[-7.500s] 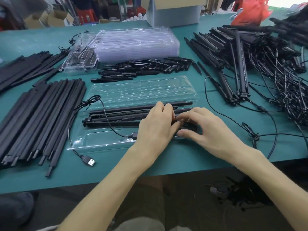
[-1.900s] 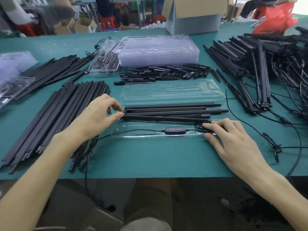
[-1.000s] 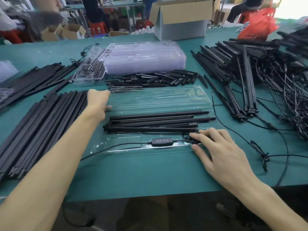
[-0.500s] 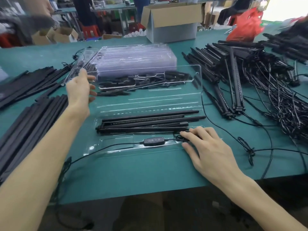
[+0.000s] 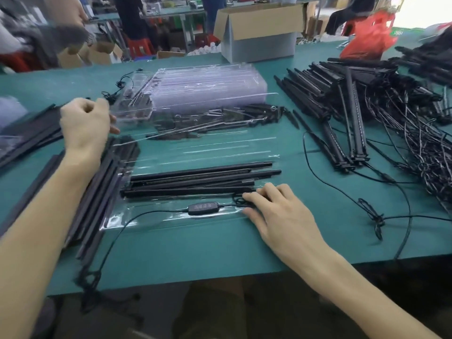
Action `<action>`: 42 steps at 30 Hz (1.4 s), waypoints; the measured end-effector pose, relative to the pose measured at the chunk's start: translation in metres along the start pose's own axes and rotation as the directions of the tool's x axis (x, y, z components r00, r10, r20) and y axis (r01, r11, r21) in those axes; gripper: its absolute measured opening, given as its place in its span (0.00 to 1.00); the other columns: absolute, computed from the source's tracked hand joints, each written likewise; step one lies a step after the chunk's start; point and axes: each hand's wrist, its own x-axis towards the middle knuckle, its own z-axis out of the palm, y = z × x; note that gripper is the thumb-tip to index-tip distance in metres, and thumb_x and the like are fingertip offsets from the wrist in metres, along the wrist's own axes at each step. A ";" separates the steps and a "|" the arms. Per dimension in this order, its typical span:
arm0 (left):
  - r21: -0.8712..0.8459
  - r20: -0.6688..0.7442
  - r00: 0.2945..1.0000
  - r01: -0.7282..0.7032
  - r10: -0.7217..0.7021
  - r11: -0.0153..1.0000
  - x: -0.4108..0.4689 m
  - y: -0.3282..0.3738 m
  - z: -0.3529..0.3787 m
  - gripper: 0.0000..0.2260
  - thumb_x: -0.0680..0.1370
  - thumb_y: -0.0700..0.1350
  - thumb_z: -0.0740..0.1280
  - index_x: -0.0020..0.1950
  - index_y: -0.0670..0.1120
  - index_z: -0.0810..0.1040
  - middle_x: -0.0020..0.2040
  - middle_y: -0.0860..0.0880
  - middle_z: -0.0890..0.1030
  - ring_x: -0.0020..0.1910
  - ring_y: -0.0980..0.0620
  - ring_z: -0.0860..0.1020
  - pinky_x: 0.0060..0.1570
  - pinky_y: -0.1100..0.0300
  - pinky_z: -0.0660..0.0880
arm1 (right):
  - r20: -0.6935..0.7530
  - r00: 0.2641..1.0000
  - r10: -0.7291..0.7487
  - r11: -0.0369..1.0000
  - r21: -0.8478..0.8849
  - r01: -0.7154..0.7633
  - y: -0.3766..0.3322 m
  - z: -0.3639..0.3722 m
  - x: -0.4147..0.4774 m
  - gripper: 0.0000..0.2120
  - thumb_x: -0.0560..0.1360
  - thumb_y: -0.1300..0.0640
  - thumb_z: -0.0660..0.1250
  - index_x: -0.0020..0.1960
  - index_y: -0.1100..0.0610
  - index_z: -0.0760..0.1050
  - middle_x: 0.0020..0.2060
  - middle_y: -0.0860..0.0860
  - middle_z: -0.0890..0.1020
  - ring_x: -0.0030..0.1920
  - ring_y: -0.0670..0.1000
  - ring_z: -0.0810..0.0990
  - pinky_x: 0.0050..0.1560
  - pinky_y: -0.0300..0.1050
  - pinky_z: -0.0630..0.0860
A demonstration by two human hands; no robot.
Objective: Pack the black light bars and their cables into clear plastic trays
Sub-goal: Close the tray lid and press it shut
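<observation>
Gripping the left edge of a clear plastic lid flap (image 5: 195, 133), the left hand (image 5: 84, 123) has its fingers curled round that edge and holds the flap tilted up off the green table (image 5: 195, 253). The flap's far edge stands raised, and its near edge meets the clear plastic tray (image 5: 127, 216) lying flat below it.

In the tray, a bundle of long black light bars (image 5: 200, 178) lies lengthwise, parallel to the table's front edge. In the tray's near channel sits a black inline controller (image 5: 203, 208). Its thin black cable (image 5: 117, 233) runs left, out over the tray's corner and off the front edge of the table.

The right hand (image 5: 281, 214) lies nearly flat with its fingers extended, the fingertips pressing a small black cable coil (image 5: 238, 200) at the tray's right end.

The tray's left end overlaps a row of long black strips (image 5: 97, 192). A band of bare mat separates its near edge from the table's front edge. To the right, open mat crossed by one loose cable separates the tray from a heap of cabled black bars (image 5: 354, 113). Behind the flap is a stack of clear trays (image 5: 208, 84). A grey cardboard box (image 5: 259, 33) and a red plastic bag (image 5: 369, 37) stand at the far edge.
</observation>
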 end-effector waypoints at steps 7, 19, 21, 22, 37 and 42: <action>0.344 0.266 0.913 -0.391 0.311 0.854 -0.026 0.036 -0.005 0.18 0.72 0.37 0.58 0.38 0.53 0.84 0.35 0.55 0.84 0.34 0.57 0.82 0.39 0.61 0.80 | -0.005 1.000 0.009 1.000 -0.026 -0.009 -0.001 0.000 -0.003 0.18 0.82 0.44 0.59 0.66 0.49 0.77 0.53 0.47 0.78 0.55 0.53 0.74 0.47 0.47 0.79; 0.378 0.856 0.516 -0.667 0.032 0.642 -0.091 0.043 0.045 0.08 0.80 0.46 0.64 0.56 0.52 0.81 0.44 0.55 0.81 0.41 0.57 0.77 0.43 0.60 0.72 | -0.078 0.997 0.009 1.000 -0.002 -0.009 0.001 0.004 -0.006 0.16 0.80 0.47 0.65 0.64 0.52 0.80 0.54 0.49 0.80 0.55 0.55 0.76 0.46 0.50 0.81; 0.356 0.846 0.530 -0.648 0.062 0.673 -0.106 0.027 0.058 0.09 0.81 0.49 0.65 0.59 0.50 0.79 0.49 0.50 0.76 0.47 0.53 0.73 0.54 0.55 0.71 | -0.072 0.997 0.017 1.000 0.002 -0.017 0.000 0.003 -0.005 0.16 0.80 0.47 0.64 0.64 0.52 0.80 0.54 0.50 0.80 0.56 0.56 0.76 0.48 0.51 0.81; 0.345 0.833 0.545 -0.644 0.093 0.683 -0.112 0.020 0.062 0.09 0.81 0.51 0.64 0.59 0.50 0.78 0.52 0.49 0.74 0.52 0.51 0.72 0.59 0.53 0.69 | -0.071 0.997 0.018 1.000 0.003 -0.018 0.000 0.002 -0.005 0.17 0.80 0.47 0.64 0.64 0.53 0.80 0.55 0.50 0.80 0.57 0.56 0.76 0.48 0.51 0.81; 0.284 0.954 0.276 -0.709 -0.116 0.646 -0.080 -0.020 -0.033 0.39 0.81 0.46 0.68 0.77 0.71 0.44 0.79 0.70 0.43 0.78 0.67 0.41 0.80 0.49 0.44 | -0.064 0.997 0.029 0.999 0.034 -0.027 -0.001 0.002 -0.009 0.19 0.81 0.47 0.61 0.67 0.53 0.79 0.58 0.51 0.81 0.62 0.56 0.76 0.55 0.51 0.79; 0.283 0.947 0.316 -0.749 -0.052 0.599 -0.088 -0.032 -0.034 0.39 0.82 0.43 0.66 0.78 0.68 0.44 0.78 0.70 0.42 0.78 0.65 0.39 0.80 0.49 0.44 | -0.066 0.997 0.032 0.999 0.032 -0.030 -0.001 0.002 -0.008 0.18 0.81 0.47 0.61 0.66 0.51 0.79 0.57 0.48 0.80 0.61 0.54 0.75 0.52 0.47 0.79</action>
